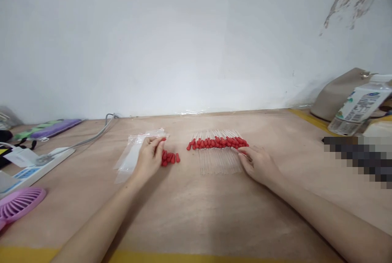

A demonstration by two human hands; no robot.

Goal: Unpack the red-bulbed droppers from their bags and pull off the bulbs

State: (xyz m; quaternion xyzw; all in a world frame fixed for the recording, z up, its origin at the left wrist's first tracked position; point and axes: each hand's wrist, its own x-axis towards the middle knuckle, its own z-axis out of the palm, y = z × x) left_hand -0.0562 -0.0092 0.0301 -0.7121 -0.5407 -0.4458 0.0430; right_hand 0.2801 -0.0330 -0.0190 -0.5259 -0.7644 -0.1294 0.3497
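My left hand [150,157] is closed, its fingertips pinching a red rubber dropper bulb [163,139]. Just right of that hand lies a small pile of loose red bulbs [169,158]. Clear plastic zip bags [130,152] are partly covered by the same hand. My right hand [259,164] is closed on a thin clear dropper tube [235,150] that points to the left. Beside it a row of droppers with red bulbs [214,142] lies side by side on the wooden table, with more clear tubes [216,163] in front of the bulbs.
At the left are a white power strip [58,157] with a grey cable [99,133], a pink fan [23,206] and a purple pouch [56,128]. A plastic bottle [357,108] leans by a beige bag [332,93] at the right. A white wall [171,42] rises behind.
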